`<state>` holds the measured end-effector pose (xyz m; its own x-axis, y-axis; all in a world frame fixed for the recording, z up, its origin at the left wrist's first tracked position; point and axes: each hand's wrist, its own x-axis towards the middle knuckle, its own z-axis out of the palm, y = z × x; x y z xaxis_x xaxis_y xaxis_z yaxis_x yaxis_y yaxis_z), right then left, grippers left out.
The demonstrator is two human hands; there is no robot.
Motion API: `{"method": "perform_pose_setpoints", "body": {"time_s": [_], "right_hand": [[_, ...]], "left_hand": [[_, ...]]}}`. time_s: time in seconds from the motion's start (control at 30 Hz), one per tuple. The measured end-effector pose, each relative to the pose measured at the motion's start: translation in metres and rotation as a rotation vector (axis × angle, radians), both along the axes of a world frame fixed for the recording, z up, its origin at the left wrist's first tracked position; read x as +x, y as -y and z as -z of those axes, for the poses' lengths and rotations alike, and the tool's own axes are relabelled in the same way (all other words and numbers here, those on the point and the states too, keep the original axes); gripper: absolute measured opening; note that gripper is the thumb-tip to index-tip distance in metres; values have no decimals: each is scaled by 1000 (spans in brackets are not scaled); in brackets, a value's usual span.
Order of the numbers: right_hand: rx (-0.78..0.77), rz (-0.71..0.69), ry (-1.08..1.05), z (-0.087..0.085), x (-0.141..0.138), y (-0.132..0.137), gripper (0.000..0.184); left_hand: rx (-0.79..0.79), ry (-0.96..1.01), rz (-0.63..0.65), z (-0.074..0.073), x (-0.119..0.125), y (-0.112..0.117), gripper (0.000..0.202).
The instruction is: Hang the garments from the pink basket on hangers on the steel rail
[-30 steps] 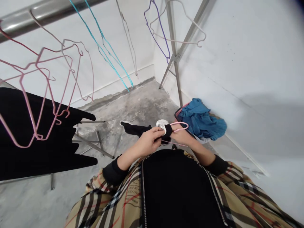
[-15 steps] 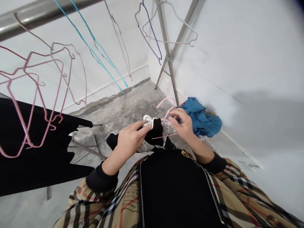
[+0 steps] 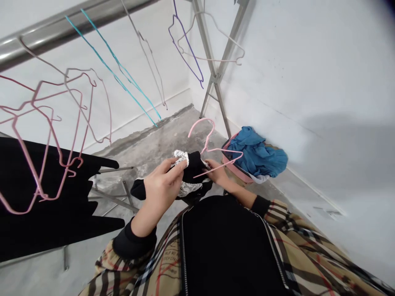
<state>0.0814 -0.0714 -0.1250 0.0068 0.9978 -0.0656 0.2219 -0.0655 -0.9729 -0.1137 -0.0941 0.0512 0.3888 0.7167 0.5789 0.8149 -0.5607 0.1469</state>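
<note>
Right now the left hand (image 3: 160, 187) pinches the black-and-white sequinned garment (image 3: 191, 172) at centre frame, grip clenched on its white trim. At three o'clock of it, the right hand (image 3: 219, 172) grasps a pink wire hanger (image 3: 210, 152), hook upward. Blue clothes (image 3: 259, 154) fill a pink basket (image 3: 239, 172) beyond on the floor (image 3: 173, 135).

Empty wire hangers (image 3: 58, 123) are being carried by a metal rail (image 3: 61, 24); blue clothes (image 3: 257, 154) are being held in a pink basket (image 3: 239, 172) on the concrete floor (image 3: 160, 139).
</note>
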Motion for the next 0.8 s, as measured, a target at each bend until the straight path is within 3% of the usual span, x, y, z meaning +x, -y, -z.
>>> {"method": "perform_pose_setpoints", "body": {"time_s": [0.13, 0.4, 0.5, 0.63, 0.8], "right_hand": [[-83, -79, -167, 2, 18, -7, 23], [-259, -66, -550, -2, 49, 16, 35], [-273, -43, -627, -10, 49, 17, 36], [-241, 87, -848, -26, 49, 13, 28], [-300, 146, -1015, -43, 55, 9, 21]], "left_hand": [[-33, 67, 27, 1, -12, -1, 20], [-19, 263, 76, 18, -56, -10, 16], [29, 317, 113, 20, -63, -12, 17], [64, 346, 170, 20, -67, -11, 20], [80, 373, 80, 23, -73, -6, 32]]}}
